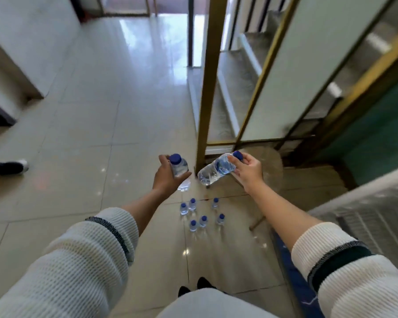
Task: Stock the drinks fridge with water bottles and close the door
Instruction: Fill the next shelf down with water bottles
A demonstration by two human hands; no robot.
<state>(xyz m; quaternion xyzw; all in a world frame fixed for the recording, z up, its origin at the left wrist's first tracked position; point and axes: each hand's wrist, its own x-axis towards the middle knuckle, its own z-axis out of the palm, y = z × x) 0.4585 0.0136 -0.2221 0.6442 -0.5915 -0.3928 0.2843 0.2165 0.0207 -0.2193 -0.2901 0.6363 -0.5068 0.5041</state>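
My left hand is closed around a clear water bottle with a blue cap, held nearly upright. My right hand grips a second blue-capped water bottle near its cap, and this bottle is tilted with its base down to the left. Several more small water bottles stand on the tiled floor below my hands. The drinks fridge is ahead on the right, with white shelves showing. Its gold-framed glass door stands open, and the door's front edge post is just beyond the two bottles.
A round wooden stool stands at the foot of the fridge. A white wire rack is at the right. Someone's dark shoe shows at the left edge. My own feet are below, on the glossy tiles.
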